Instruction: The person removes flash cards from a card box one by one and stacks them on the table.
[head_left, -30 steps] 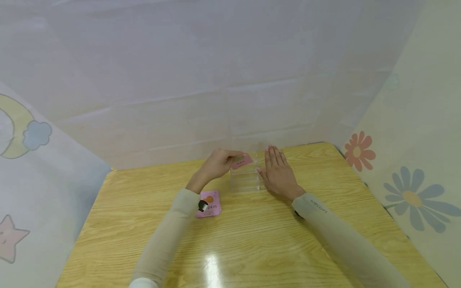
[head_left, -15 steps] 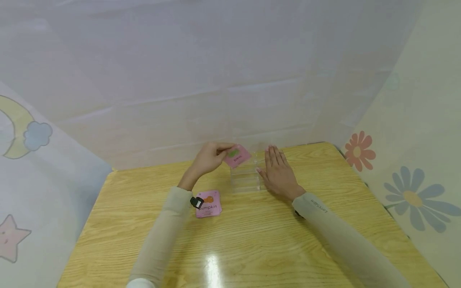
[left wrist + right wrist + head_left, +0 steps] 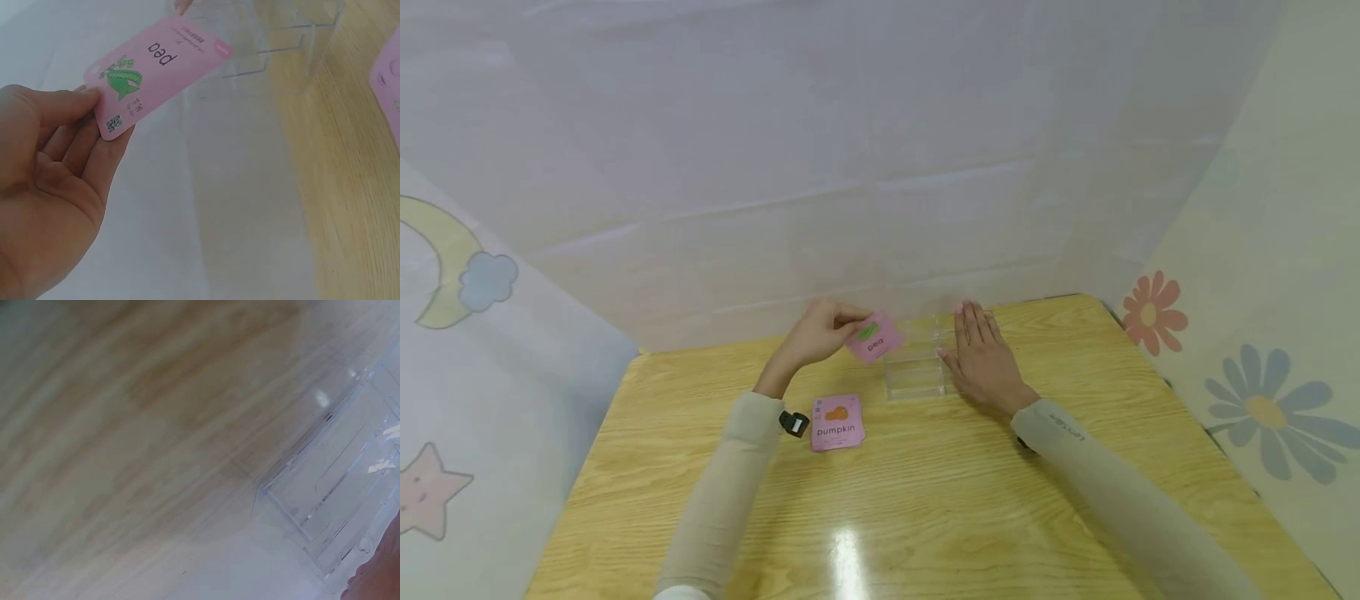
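Note:
My left hand (image 3: 817, 333) pinches one corner of a pink pea flashcard (image 3: 876, 337) between thumb and fingers, to the left of a clear plastic tiered holder (image 3: 914, 379). In the left wrist view the flashcard (image 3: 156, 75) shows a green pod picture and the word "pea". My right hand (image 3: 985, 358) rests with straight fingers on the right part of the holder; only its edge (image 3: 378, 569) shows in the right wrist view, beside the clear tiers (image 3: 337, 494). A stack of pink flashcards (image 3: 838, 423), pumpkin on top, lies nearer me on the table.
The wooden table (image 3: 925, 500) reaches back to a pale sheet wall (image 3: 880, 167). Side walls carry printed flowers (image 3: 1266, 412) and a moon (image 3: 448, 262). A dark strap band (image 3: 793, 423) sits on my left wrist.
My left hand has drawn the pea card back and to the left, off the holder's upper tier, and its face has turned toward me. The right hand has stayed in place.

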{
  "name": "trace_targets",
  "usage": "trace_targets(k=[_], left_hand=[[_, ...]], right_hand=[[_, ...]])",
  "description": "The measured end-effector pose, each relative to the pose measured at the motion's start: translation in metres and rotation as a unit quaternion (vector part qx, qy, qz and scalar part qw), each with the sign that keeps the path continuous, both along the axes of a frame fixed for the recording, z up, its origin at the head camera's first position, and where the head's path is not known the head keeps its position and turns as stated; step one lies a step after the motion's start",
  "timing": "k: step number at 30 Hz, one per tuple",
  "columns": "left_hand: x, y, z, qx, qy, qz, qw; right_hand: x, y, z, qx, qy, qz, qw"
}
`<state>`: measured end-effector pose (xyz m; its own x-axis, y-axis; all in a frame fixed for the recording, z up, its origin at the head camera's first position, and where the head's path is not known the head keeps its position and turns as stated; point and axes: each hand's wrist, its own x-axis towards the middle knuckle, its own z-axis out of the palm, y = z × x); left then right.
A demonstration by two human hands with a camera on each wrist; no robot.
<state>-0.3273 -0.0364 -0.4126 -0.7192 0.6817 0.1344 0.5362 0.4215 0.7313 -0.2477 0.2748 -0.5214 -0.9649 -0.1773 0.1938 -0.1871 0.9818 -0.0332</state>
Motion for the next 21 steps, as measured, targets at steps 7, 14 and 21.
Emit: trace_targets(k=[7, 14, 21], left_hand=[[-0.002, -0.010, -0.004, -0.014, -0.025, -0.019, 0.9994], [-0.001, -0.023, -0.006, -0.031, -0.063, -0.012, 0.9974], [-0.003, -0.036, -0.018, -0.040, -0.094, 0.006, 0.9947]], right_hand=[[0.000, 0.000, 0.000, -0.006, 0.007, 0.000, 1.000], [0.000, 0.000, 0.000, 0.000, 0.005, -0.001, 1.000], [0.001, -0.002, 0.001, -0.002, 0.003, -0.001, 1.000]])
